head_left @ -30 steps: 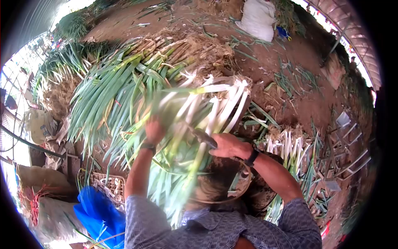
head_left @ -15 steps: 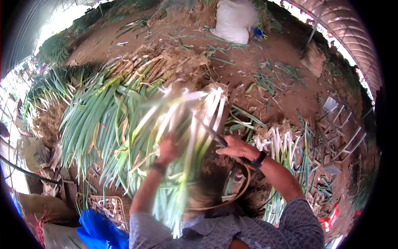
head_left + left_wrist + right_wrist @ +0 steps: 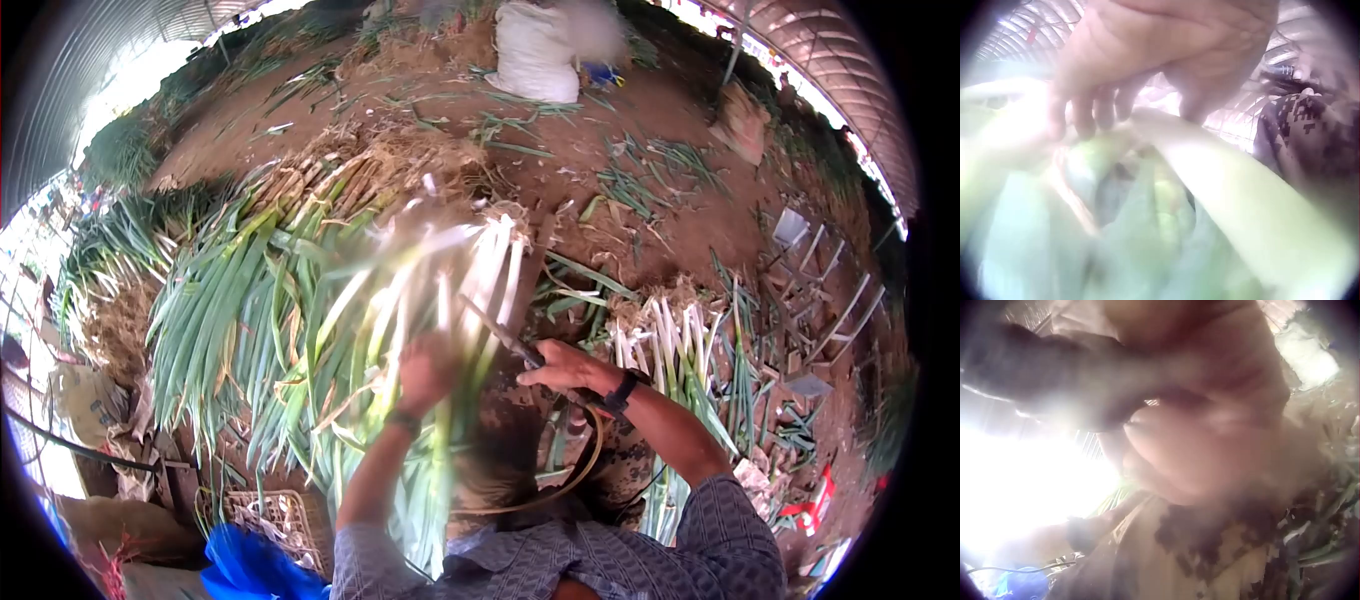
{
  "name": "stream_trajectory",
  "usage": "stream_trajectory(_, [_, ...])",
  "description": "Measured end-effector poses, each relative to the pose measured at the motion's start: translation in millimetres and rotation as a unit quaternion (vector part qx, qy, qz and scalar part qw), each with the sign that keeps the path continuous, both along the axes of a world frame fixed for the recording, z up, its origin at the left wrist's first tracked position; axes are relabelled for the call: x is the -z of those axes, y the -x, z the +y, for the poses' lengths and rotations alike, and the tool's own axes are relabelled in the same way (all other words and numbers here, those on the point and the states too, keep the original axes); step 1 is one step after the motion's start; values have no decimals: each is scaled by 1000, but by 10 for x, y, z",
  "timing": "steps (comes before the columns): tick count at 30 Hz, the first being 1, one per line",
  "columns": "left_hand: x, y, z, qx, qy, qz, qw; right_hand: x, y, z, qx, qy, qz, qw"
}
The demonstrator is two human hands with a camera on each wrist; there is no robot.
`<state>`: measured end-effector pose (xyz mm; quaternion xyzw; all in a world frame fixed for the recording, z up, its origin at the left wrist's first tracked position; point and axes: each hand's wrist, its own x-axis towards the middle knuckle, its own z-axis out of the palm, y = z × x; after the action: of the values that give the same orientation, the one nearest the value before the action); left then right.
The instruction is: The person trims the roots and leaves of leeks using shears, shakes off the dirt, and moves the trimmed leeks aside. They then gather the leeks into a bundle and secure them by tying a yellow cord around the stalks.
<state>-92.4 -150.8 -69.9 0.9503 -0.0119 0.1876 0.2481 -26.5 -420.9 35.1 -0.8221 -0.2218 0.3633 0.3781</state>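
Observation:
My left hand, blurred, is over a layer of white-stalked green onions in front of me. In the left wrist view its fingers and thumb bend round a pale green onion stalk, with green leaves spread below. My right hand grips a dark air blow gun, its thin nozzle pointing up and left across the white stalks. A yellowish hose loops below that hand. In the right wrist view the blow gun's dark body lies in the curled hand, overexposed and blurred.
A large heap of rooted green onions lies at the left. Another bunch is right of my knee. Also around are a white sack, a basket, blue plastic and a metal frame.
My left hand has moved right and toward me over the stalks, nearer the blow gun. The right hand keeps its grip, slightly lower in view. The head view has shifted too.

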Motion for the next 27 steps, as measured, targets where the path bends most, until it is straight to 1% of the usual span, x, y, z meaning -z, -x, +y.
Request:
stream_trajectory(3, [13, 24, 146, 45, -2, 13, 999, 6, 12, -61, 25, 11, 38, 999])
stream_trajectory(4, [1, 9, 98, 16, 38, 23, 999, 22, 6, -93, 9, 3, 24, 1000])
stream_trajectory(5, [-5, 28, 33, 16, 56, 66, 996, 44, 53, -102, 46, -37, 22, 998])
stream_trajectory(6, [-20, 50, -84, 20, 3, 15, 1000, -24, 51, -106, 47, -46, 41, 997])
stream_trajectory(7, [-30, 70, -180, 21, -49, -39, 998, 99, 14, -82, 60, -64, 7, 996])
stream_trajectory(8, [-65, 84, -275, 36, -58, -29, 997, 303, -63, -36, 72, -80, -29, 994])
stream_trajectory(9, [-82, 107, -359, 47, -67, -17, 996, 461, -136, 54, 90, -177, -76, 977])
stream_trajectory(10, [-81, 88, -417, 69, -44, -22, 996, 296, -162, 140, 113, -171, -53, 977])
stream_trajectory(11, [-39, 87, -458, 71, 6, -33, 997, 227, -249, 244, 120, -116, -77, 983])
stream_trajectory(12, [-18, 67, -513, 98, 119, -9, 988, 208, -300, 389, 153, -128, -59, 978])
stream_trajectory(13, [-28, 78, -580, 119, 230, 20, 966, 191, -348, 534, 186, -140, -42, 972])
stream_trajectory(14, [-519, 168, -807, 140, 452, 107, 874, 178, -392, 682, 219, -154, -26, 963])
stream_trajectory(15, [-679, 217, -937, 139, 483, 140, 853, -412, -272, 660, 212, -129, -21, 968])
stream_trajectory(16, [-840, 273, -1065, 136, 512, 171, 831, -178, -378, 836, 246, -160, -45, 955])
stream_trajectory(17, [-922, 318, -1140, 168, 498, 157, 836, 14, -500, 1017, 265, -166, -46, 949])
stream_trajectory(18, [-1006, 306, -1115, 171, 550, 160, 802, 204, -621, 1197, 284, -172, -46, 942])
stream_trajectory(19, [-1068, 284, -1041, 126, 611, 191, 758, 398, -748, 1322, 268, -164, -23, 949])
stream_trajectory(21, [-1040, 194, -811, 114, 568, 231, 782, 246, -586, 1281, 216, -258, 23, 942])
stream_trajectory(22, [-1053, 169, -732, 112, 569, 228, 782, -14, -496, 1182, 163, -251, 67, 952])
stream_trajectory(23, [-1036, 142, -643, 116, 570, 227, 781, 219, -532, 1209, 167, -199, 58, 964])
stream_trajectory(24, [-708, 84, -464, 114, 566, 209, 789, 442, -555, 1278, 177, -198, 40, 963])
stream_trajectory(25, [-496, 76, -331, 85, 587, 208, 778, 591, -583, 1301, 192, -197, 21, 961])
stream_trajectory(26, [-505, 89, -282, 92, 634, 190, 744, 580, -607, 1202, 156, -201, 18, 967])
stream_trajectory(27, [-336, -81, -105, 60, 633, 226, 738, 587, -610, 1112, 121, -204, 17, 971])
